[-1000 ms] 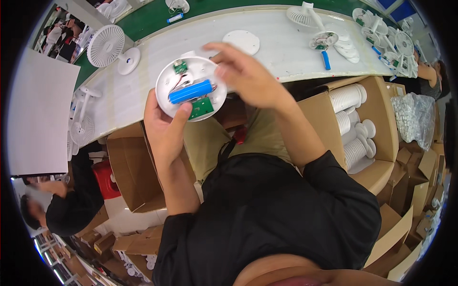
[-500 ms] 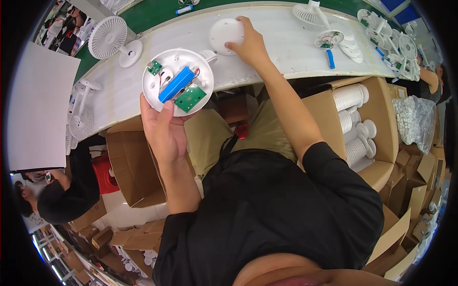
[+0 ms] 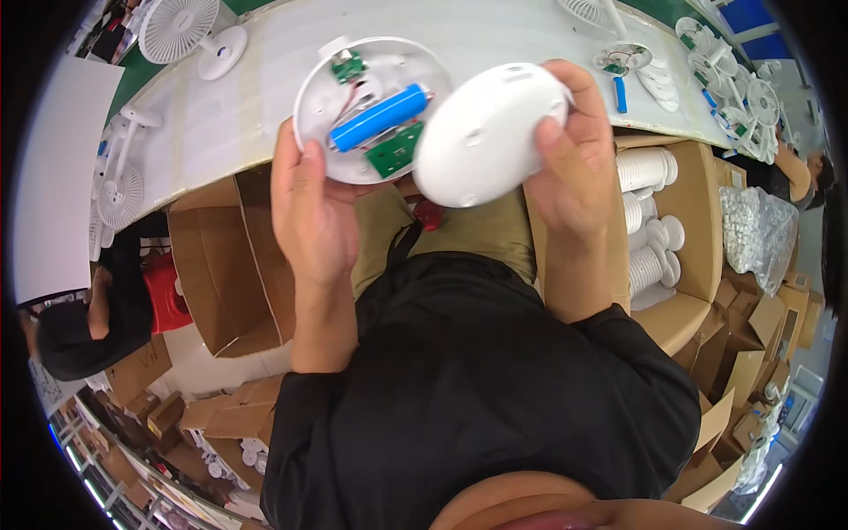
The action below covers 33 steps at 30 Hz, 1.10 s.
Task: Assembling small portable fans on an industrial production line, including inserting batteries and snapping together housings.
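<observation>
- Left hand (image 3: 314,199): grasping white fan-base shell (image 3: 393,66) at its near-left rim, open side showing.
- Right hand (image 3: 574,150): pinching round white cover plate (image 3: 490,132) by its right edge; plate overlaps shell between grips, contact unclear.
- Beyond left thumb, inside shell: blue cylindrical battery (image 3: 380,118), green circuit board (image 3: 395,152), thin wires. Judgement: hold shell steady, wires inside rim.
- Far beyond left grip: white desk fan (image 3: 181,31).
</observation>
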Available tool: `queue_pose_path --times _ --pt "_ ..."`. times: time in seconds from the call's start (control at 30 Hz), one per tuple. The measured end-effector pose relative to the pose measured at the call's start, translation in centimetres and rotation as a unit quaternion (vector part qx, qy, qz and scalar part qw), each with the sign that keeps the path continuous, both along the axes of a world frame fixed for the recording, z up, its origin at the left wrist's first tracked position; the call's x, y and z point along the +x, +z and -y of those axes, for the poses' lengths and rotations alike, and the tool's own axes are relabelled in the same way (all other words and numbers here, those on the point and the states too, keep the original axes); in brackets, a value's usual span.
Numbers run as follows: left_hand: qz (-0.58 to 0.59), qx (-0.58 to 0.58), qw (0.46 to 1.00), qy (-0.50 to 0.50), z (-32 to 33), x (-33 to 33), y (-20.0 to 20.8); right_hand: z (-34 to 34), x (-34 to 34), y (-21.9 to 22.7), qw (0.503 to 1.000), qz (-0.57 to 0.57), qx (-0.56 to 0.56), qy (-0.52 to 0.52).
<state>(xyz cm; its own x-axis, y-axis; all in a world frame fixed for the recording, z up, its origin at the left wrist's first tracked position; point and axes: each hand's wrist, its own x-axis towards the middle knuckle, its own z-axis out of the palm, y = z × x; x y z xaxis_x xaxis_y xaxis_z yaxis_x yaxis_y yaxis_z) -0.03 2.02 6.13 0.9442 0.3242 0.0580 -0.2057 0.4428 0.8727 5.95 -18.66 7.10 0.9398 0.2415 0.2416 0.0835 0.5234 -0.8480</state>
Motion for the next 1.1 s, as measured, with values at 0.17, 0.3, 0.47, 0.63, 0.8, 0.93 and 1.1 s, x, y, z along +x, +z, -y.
queue_pose_path --times 0.17,0.3,0.47,0.63,0.8,0.93,1.1 --pt "0.012 -0.009 1.0 -0.01 1.6 -0.4 -0.4 -4.1 -0.1 -0.8 1.0 0.024 -0.009 0.015" --pt "0.026 -0.017 0.999 -0.009 1.7 -0.9 -0.5 -5.1 -0.1 -0.5 0.999 0.026 -0.029 0.021" --pt "0.016 0.053 0.998 0.0 1.5 -1.6 -0.5 -5.4 -0.8 0.4 0.995 0.044 -0.085 0.019" --pt "0.021 0.176 0.984 0.007 1.6 -2.1 -0.6 -5.3 -1.0 1.0 0.994 0.041 -0.105 0.008" --pt "0.023 0.153 0.988 0.003 1.5 -2.4 -0.5 -5.2 -0.9 1.0 0.982 0.085 -0.167 -0.005" --pt "0.022 0.138 0.99 0.01 1.3 -2.5 -0.2 -5.0 -1.0 0.8 0.976 0.117 -0.182 -0.012" --pt "0.003 0.191 0.981 0.03 1.0 -2.7 0.0 -4.6 -1.1 0.8 0.956 0.168 -0.24 0.003"
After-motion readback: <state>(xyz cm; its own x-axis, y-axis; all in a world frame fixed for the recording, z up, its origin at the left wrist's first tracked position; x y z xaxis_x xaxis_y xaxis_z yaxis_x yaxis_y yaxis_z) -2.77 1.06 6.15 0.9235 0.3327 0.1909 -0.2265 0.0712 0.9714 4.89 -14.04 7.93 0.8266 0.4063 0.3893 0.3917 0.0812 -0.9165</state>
